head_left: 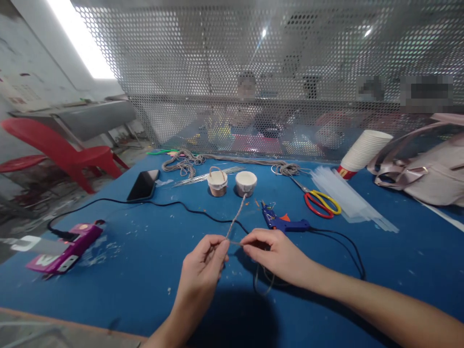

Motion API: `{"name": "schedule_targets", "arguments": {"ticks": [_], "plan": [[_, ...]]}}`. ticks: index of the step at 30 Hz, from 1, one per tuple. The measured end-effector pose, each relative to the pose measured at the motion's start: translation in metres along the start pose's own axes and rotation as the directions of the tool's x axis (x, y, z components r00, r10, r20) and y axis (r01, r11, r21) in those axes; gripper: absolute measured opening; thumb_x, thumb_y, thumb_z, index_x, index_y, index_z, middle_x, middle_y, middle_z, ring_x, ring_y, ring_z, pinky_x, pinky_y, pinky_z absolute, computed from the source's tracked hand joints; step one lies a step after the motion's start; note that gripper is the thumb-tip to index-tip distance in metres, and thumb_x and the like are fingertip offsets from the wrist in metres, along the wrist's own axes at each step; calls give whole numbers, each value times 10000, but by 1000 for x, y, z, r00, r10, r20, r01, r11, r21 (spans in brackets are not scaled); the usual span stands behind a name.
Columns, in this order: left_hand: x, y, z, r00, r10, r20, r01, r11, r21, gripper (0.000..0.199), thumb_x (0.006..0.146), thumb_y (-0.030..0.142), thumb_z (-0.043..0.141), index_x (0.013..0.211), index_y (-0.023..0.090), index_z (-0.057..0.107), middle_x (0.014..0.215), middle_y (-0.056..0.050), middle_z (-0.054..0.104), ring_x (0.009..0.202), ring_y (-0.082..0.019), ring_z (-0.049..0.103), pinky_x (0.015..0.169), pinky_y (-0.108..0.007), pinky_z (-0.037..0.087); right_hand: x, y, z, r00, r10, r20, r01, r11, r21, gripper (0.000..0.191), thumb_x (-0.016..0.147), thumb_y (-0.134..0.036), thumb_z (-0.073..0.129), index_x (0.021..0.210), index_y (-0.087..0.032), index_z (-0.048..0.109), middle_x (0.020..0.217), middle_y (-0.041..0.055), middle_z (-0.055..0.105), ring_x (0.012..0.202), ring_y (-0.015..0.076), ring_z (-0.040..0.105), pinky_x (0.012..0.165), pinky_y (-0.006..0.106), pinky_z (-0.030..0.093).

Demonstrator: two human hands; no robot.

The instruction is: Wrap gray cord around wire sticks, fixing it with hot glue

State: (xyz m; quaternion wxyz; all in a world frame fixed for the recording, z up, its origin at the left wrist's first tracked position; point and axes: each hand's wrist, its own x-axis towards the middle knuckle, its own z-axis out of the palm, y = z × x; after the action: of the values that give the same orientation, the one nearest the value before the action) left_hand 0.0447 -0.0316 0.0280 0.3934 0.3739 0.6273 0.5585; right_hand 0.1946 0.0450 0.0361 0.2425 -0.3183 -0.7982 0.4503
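Observation:
My left hand [204, 267] is closed, pinching the near end of a pale, twisted cord [236, 216]. The cord slants up and away to a small white-rimmed paper cup [246, 183]. Between finger and thumb, my right hand [270, 251] grips a thin grey string [236, 243] stretched across to my left fingertips. Loose loops of string hang below the right hand, partly hidden by it. Left of that cup stands a similar cup with an arched handle [217, 181]. A blue glue gun [286, 224] lies just beyond my right hand.
Red-and-yellow scissors [322, 203], translucent strips [350, 200], stacked paper cups [366, 151] and a pink bag [427, 164] are on the right. Grey cord [184, 164] lies at the back before a perforated metal screen [217, 72]. A phone [144, 185] and purple power strip [68, 249] lie left.

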Motion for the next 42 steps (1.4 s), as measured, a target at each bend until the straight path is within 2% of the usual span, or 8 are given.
{"name": "schedule_targets", "arguments": {"ticks": [8, 13, 16, 25, 29, 33, 37, 42], "plan": [[0, 1, 0, 998, -50, 40, 55, 990, -133, 267, 781, 406, 573, 682, 157, 577, 531, 56, 437, 403, -46, 322, 378, -185, 257, -13, 27, -37, 943, -303, -134, 194, 833, -518, 201, 875, -207, 471, 997, -137, 614, 992, 105, 654, 936, 211, 586, 839, 369, 471], [3, 2, -1, 994, -79, 72, 93, 970, -223, 254, 784, 395, 579, 734, 147, 606, 526, 66, 412, 404, -33, 263, 372, -174, 196, -22, 62, -59, 986, -162, -43, 47, 510, -859, 335, 790, -84, 432, 1077, -71, 603, 1138, 189, 612, 1024, 304, 576, 869, 457, 463], [3, 2, 0, 994, -91, 53, 100, 973, -206, 247, 752, 392, 610, 739, 145, 616, 525, 63, 422, 406, -34, 280, 370, -171, 197, -24, 74, -61, 997, -78, 13, 46, 445, -895, 419, 755, -56, 418, 1147, -49, 564, 1215, 199, 565, 1020, 306, 583, 866, 442, 468], [5, 2, -2, 998, -56, -25, 55, 998, -26, 194, 640, 302, 669, 760, 155, 626, 476, 71, 468, 385, -50, 360, 375, -178, 277, -16, 76, -64, 999, 27, -31, -41, 566, -823, 340, 673, -52, 457, 996, -100, 551, 1035, 164, 615, 870, 282, 598, 742, 387, 455], [4, 2, 0, 996, -88, -10, 87, 993, -76, 194, 651, 293, 658, 769, 143, 623, 451, 84, 432, 377, -43, 336, 376, -176, 260, -20, 68, -62, 983, 32, -184, -144, 754, -641, 275, 723, -180, 500, 996, -141, 491, 827, 89, 628, 691, 223, 590, 638, 330, 441], [3, 3, 3, 989, -148, -12, 144, 974, -173, 233, 656, 304, 665, 801, 133, 605, 505, 64, 482, 392, -42, 341, 372, -174, 233, -35, 44, -53, 973, -151, -176, 80, 931, -355, 218, 795, -259, 486, 998, -179, 475, 773, 41, 593, 617, 156, 542, 584, 261, 423], [3, 5, 4, 985, -174, 13, 173, 970, -173, 288, 670, 327, 660, 862, 128, 582, 508, 44, 529, 394, -49, 359, 377, -175, 239, -46, 22, -40, 936, -344, -73, 324, 924, -204, 98, 828, -288, 488, 864, -197, 482, 798, 60, 573, 652, 157, 527, 588, 258, 419], [3, 5, 5, 988, -147, 45, 153, 973, -173, 328, 680, 330, 649, 930, 166, 513, 482, 65, 535, 365, -50, 322, 367, -168, 233, -46, 18, -27, 915, -404, 16, 401, 902, -160, 175, 858, -327, 464, 961, -186, 478, 859, 88, 594, 728, 168, 563, 623, 260, 440]]}}
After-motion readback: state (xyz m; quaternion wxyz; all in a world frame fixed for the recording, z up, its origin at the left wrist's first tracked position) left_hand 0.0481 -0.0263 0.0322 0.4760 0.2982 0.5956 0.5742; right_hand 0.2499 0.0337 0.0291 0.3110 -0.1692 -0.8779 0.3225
